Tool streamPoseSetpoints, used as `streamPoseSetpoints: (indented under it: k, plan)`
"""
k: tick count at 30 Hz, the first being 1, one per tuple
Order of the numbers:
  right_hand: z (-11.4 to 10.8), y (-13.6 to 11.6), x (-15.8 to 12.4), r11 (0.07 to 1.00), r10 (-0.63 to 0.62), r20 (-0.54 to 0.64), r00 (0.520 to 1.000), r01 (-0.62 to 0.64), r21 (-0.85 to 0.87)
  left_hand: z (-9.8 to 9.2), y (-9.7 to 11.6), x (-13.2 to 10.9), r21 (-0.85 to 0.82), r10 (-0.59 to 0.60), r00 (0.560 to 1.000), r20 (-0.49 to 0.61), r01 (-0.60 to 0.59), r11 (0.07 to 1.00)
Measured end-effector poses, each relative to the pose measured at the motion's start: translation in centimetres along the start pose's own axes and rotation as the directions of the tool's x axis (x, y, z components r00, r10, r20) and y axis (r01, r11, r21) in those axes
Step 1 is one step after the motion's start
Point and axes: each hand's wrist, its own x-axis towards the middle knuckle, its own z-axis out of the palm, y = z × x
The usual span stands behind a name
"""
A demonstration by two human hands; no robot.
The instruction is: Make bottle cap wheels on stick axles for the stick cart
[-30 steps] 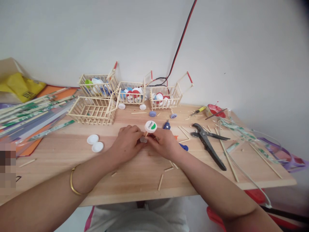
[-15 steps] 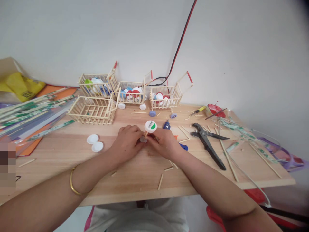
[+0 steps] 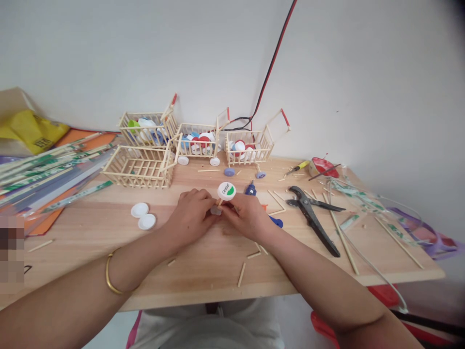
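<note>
Between my two hands is a short wooden stick [image 3: 220, 202] with a white bottle cap [image 3: 226, 191] at its upper end, printed in green and black. A second whitish cap [image 3: 215, 211] shows at the lower end, partly covered by fingers. My left hand [image 3: 194, 211] is closed, its fingertips at the lower cap. Closed as well, my right hand [image 3: 245, 213] pinches by the stick, just under the printed cap. Just beyond the right hand lies a blue glue gun [image 3: 250, 188], mostly hidden. Two white caps [image 3: 147, 222] rest left of my left hand.
Small stick-built carts [image 3: 250, 145] holding bottle caps stand along the wall, with a stick basket [image 3: 138, 167] before them. Black cutting pliers [image 3: 314, 220] and loose sticks [image 3: 241, 274] lie rightward. Packaged sticks [image 3: 54, 160] pile up left. A yellow-handled knife [image 3: 300, 166] lies near a red bowl [image 3: 323, 167].
Almost nothing differs. Both hands keep the capped stick in the same place, and the view has shifted very slightly.
</note>
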Motion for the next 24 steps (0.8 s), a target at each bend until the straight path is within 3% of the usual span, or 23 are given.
streamPoseSetpoints:
  k: [24]
  plan:
    - [0.01, -0.10, 0.02, 1.000, 0.009, 0.018, 1.000, -0.009, 0.000, -0.13, 0.08, 0.11, -0.007, -0.003, 1.000, 0.013, 0.003, 1.000]
